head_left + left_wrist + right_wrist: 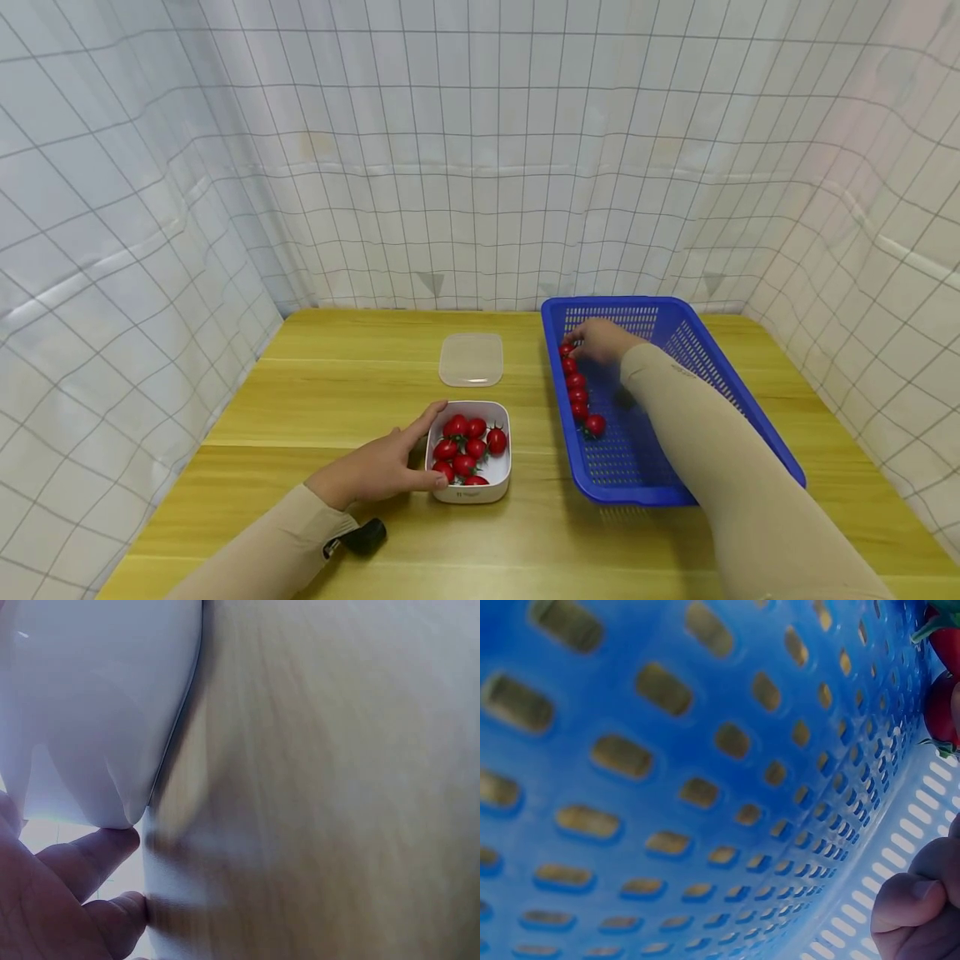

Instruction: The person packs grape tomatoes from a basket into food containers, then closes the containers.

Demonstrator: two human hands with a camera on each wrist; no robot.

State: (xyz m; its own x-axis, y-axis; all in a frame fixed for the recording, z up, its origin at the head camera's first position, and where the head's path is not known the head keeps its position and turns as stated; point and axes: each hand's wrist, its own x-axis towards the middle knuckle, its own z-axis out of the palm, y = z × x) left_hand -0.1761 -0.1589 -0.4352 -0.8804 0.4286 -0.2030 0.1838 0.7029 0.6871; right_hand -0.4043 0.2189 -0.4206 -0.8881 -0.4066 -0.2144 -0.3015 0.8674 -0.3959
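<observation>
A square white container (pixel 471 495) holds several red cherry tomatoes (pixel 476 448) with green stems. My left hand (pixel 378 467) grips its left side, the thumb at the front rim and the index finger by the back corner. In the left wrist view, fingertips (pixel 124 838) touch the container's lower edge. Inside a blue perforated basket (pixel 637 497), my right hand (pixel 603 340) pinches a cherry tomato (pixel 567 351) at the far end of a row along the left wall. Only part of that tomato shows beside the fingers in the right wrist view.
More cherry tomatoes (pixel 576 381) line the basket's left side, one (pixel 595 426) sitting just right of the row. Behind the white container lies a flat translucent lid (pixel 471 360) on the wooden table (pixel 315 392). White checked curtains (pixel 480 167) enclose the back and sides.
</observation>
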